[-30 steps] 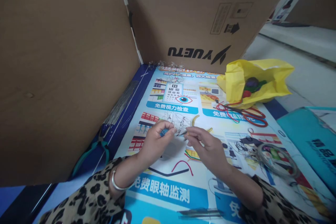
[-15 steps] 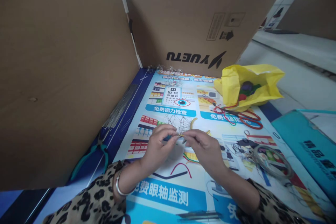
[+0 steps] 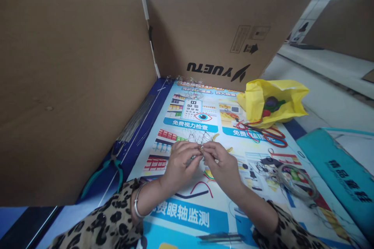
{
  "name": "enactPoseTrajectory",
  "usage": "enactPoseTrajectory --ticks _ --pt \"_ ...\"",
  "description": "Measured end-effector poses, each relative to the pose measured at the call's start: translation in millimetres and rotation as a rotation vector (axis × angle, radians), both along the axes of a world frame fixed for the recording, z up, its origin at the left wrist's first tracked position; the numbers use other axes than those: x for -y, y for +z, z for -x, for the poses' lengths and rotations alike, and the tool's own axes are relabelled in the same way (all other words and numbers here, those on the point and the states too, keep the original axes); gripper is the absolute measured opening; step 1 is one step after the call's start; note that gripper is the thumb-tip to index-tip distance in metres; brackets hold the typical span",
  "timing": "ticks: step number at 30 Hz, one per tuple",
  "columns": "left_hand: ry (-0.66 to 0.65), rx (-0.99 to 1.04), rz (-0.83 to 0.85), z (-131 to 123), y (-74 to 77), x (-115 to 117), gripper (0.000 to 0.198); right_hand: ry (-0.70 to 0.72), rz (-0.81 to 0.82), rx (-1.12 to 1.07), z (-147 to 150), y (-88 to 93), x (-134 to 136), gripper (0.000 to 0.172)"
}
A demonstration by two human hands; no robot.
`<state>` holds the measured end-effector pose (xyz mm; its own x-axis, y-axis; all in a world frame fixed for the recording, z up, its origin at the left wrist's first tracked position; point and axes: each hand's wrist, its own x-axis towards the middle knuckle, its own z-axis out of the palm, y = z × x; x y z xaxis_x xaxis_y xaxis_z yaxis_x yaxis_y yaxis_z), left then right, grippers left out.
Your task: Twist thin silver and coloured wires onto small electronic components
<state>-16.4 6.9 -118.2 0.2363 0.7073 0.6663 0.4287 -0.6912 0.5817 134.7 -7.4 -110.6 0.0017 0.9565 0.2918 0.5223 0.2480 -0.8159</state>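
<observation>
My left hand and my right hand meet fingertip to fingertip above the printed sheet. Both are closed in a pinch on a small, thin yellowish piece that looks like thread or wrapped wire; the fingers mostly hide it. Just beyond them a tangle of thin bent wire shows, and I cannot tell whether it joins the pinched piece. Close to my right hand lies a short yellow strip. Below the hands are a curved red strand and a dark bent strip.
Teal-handled pliers and straight wires lie left. Cardboard panels stand behind and left. At right are a yellow bag holding coloured balls, red-handled scissors, a wire coil and a teal box. Metal tools lie in front.
My hands have drawn slightly closer together, and the right fingers have curled more around the small piece. The whole view has shifted a little.
</observation>
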Motion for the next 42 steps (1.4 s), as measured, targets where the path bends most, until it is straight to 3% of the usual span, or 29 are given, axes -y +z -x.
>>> enactPoseTrajectory --ticks 4,7,14,20,25,33,38,42 --pt "-0.072 -0.030 0.068 0 4.7 0 0.010 0.053 -0.105 0.108 -4 -2.1 0 0.032" --pt "-0.106 -0.006 0.095 1 5.6 -1 0.012 0.064 -0.174 0.163 -5 -5.6 -2 0.031" --pt "0.017 0.047 0.261 2 -1.2 -1 0.011 0.062 -0.220 0.195 -4 -7.8 -3 0.028" --pt "-0.064 0.030 0.104 2 -0.8 -6 0.008 0.065 -0.185 0.181 -4 -7.6 -3 0.028" --pt "-0.043 -0.007 0.067 2 -1.5 -7 0.008 0.056 -0.180 0.267 -7 -1.8 -5 0.023" --pt "-0.043 -0.029 0.046 1 -5.2 -7 0.008 0.127 -0.184 0.686 -17 5.5 -6 0.026" --pt "-0.041 -0.030 0.051 1 -3.1 -6 0.009 0.180 -0.109 0.768 -21 18.3 -4 0.023" --pt "-0.040 -0.032 0.085 1 0.5 -5 0.009 0.225 0.121 0.519 -24 35.6 -6 0.020"
